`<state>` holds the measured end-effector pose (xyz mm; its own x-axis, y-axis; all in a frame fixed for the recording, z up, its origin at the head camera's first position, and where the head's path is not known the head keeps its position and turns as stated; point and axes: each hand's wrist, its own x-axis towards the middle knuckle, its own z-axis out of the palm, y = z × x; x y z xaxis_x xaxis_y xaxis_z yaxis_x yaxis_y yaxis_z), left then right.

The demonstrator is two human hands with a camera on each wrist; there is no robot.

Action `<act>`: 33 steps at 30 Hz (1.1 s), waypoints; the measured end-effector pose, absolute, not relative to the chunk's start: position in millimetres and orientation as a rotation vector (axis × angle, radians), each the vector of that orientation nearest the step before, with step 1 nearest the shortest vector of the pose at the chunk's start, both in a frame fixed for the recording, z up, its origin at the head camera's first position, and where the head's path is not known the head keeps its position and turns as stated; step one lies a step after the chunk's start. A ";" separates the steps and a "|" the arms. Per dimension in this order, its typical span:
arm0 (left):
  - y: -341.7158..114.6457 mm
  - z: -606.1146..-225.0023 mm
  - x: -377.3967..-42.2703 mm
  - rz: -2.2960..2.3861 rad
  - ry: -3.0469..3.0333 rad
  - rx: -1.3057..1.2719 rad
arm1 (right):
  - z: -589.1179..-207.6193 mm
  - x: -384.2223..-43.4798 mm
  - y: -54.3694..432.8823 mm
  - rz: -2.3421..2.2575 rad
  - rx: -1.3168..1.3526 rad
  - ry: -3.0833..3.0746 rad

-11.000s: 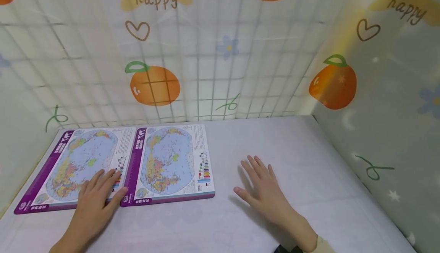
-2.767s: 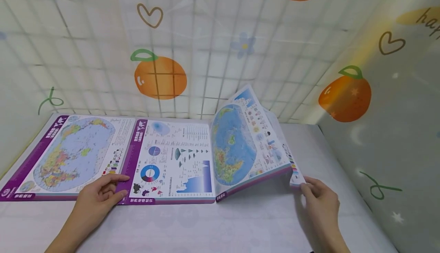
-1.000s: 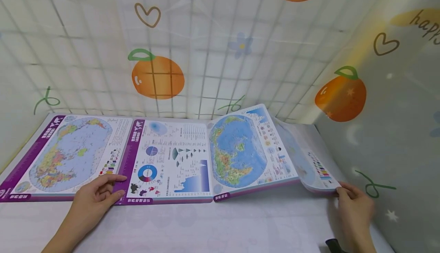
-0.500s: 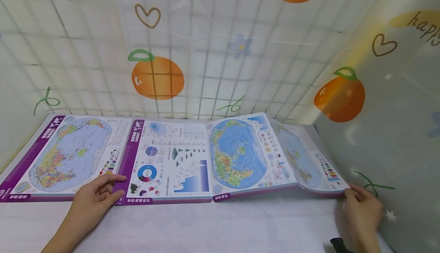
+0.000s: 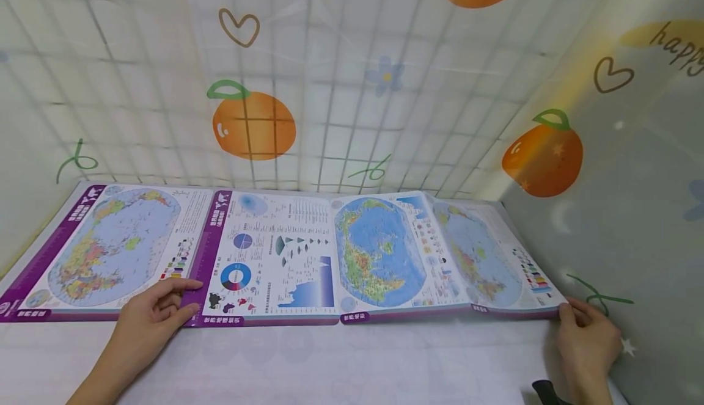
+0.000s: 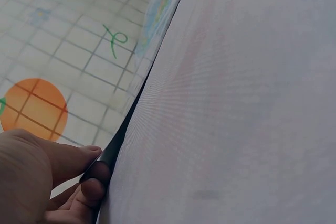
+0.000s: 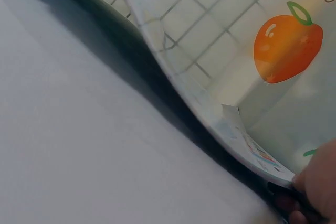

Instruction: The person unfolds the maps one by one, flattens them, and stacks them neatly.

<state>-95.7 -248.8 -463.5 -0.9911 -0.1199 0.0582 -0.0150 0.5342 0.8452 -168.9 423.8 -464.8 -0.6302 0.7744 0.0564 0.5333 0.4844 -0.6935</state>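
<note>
"Pale curtain [image 5: 165, 148] all round this white tabletop [image 5: 330, 362], oranges [image 5: 253, 125] printed on it and a dark grid [image 5: 324, 167] showing through at the back. Where's the fold-out map [image 5: 330, 258] in all that?"

"Stretched along the table, near the back, from one hand to the other. Chart panel [image 5: 280, 258] first, then the blue map panel [image 5: 379, 258], then the paler panel [image 5: 484, 258] out by the side wall of the curtain."

"Why hold it at both ends?"

"To keep it spread, I'd say. The creases between panels look springy enough to pull it back together. See how the near edge bows up toward the right, with a dark gap under it? Only that far end seems to need drawing out."

"And the left hand [image 5: 148, 316]?"

"Thumb and fingers pinch the purple border [image 5: 206, 264] near its front corner. That would anchor it, so a tug from the other side doesn't drag everything along."

"The right hand [image 5: 591, 341] has the opposite front corner?"

"Yes, pinched too, on the paler panel. A corner gives a grip without covering the print, probably."

"There's the other map [image 5: 110, 246] on the left, though."

"Flat, right against the purple border; whether one overlaps the other I can't tell. Being off to that side, it leaves room for the long one."

"And the dark thing [image 5: 544, 390] by the right wrist?"

"Cut off at the bottom; I can't say what it is."
</note>
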 end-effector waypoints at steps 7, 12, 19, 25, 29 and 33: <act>-249.2 -467.5 -95.1 -1.403 -2.576 0.077 | -469.1 -167.2 427.6 0.900 -1.047 -2.401; -250.1 -468.2 -95.2 -1.398 -2.524 0.081 | -469.6 -167.1 428.4 0.860 -1.018 -2.411; -252.0 -468.1 -94.2 -1.370 -2.507 0.112 | -469.4 -167.1 425.9 0.852 -1.013 -2.414; -252.5 -467.9 -93.7 -1.333 -2.504 0.130 | -470.9 -167.2 428.5 0.846 -0.992 -2.422; -252.4 -468.4 -94.1 -1.304 -2.489 0.138 | -471.1 -168.0 429.6 0.856 -0.998 -2.419; -252.0 -469.1 -94.3 -1.280 -2.461 0.130 | -471.5 -168.5 429.5 0.867 -1.018 -2.416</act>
